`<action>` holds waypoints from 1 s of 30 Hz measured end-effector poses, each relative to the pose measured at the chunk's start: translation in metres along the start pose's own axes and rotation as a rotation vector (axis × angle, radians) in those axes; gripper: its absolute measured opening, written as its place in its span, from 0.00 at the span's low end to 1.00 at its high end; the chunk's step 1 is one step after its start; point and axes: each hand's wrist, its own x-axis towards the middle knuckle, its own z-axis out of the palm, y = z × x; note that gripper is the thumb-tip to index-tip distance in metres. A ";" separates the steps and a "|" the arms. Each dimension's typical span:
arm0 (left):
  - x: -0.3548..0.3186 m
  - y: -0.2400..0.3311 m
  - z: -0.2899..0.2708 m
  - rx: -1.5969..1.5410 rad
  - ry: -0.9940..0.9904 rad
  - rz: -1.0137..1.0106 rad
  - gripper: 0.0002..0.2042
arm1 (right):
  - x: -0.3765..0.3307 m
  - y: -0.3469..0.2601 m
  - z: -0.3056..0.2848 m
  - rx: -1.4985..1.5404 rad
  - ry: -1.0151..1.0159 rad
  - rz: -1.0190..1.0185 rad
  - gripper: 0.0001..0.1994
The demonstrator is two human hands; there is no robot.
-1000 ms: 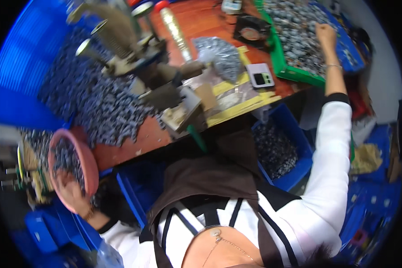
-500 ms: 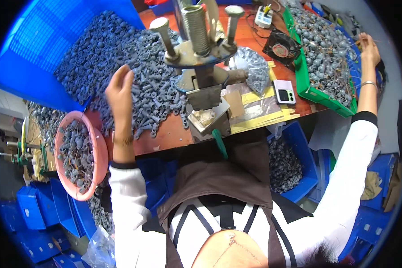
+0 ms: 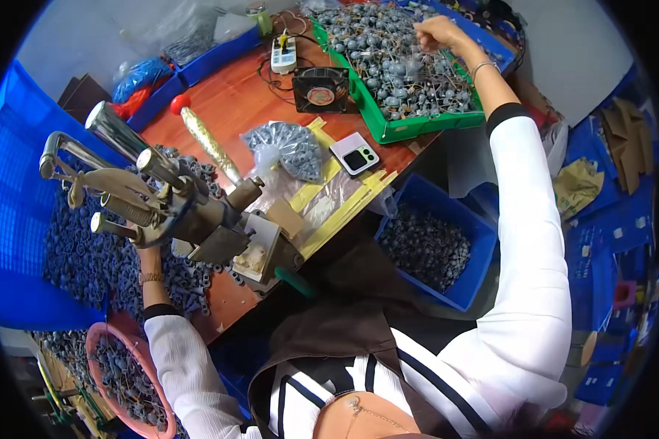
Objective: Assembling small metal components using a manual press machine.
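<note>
My right hand [image 3: 443, 34] is over the far right part of a green tray [image 3: 408, 130]. Its fingers are curled together, and anything between them is too small to make out. The tray is heaped with grey round-headed parts [image 3: 399, 69] trailing thin wires. My left hand [image 3: 150, 256] reaches into a pile of grey plastic fittings [image 3: 88, 249]. A hand press [image 3: 190, 212] stands in front of it and hides its fingers, so only the wrist side shows. A small white block [image 3: 255, 252] sits under the press head.
A black fan [image 3: 321, 89], a power strip [image 3: 283, 55], a phone [image 3: 354, 154] and a clear bag of grey parts [image 3: 289, 148] lie on the red table. A pink basket [image 3: 95, 340] is at the lower left. Below the table edge is a blue bin [image 3: 465, 296].
The view has swung to the right. My right hand has come from beyond the tray's right edge to above its parts. My left hand has gone down into the fittings behind the press.
</note>
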 end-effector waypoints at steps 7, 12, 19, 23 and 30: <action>-0.025 0.023 -0.019 0.183 0.257 -0.027 0.15 | 0.027 -0.087 -0.044 0.557 0.275 -0.495 0.13; -0.075 0.206 0.017 0.081 0.154 -0.002 0.07 | 0.037 -0.084 -0.045 0.647 0.331 -0.611 0.14; -0.148 0.247 0.078 0.070 -0.070 0.240 0.07 | 0.074 0.021 -0.031 -0.267 0.126 -0.157 0.15; -0.156 0.243 0.091 0.109 -0.098 0.179 0.08 | 0.051 -0.062 -0.031 0.396 0.378 -0.132 0.12; -0.144 0.251 0.087 -0.020 -0.261 0.072 0.07 | -0.023 -0.125 -0.002 0.843 0.303 -0.494 0.09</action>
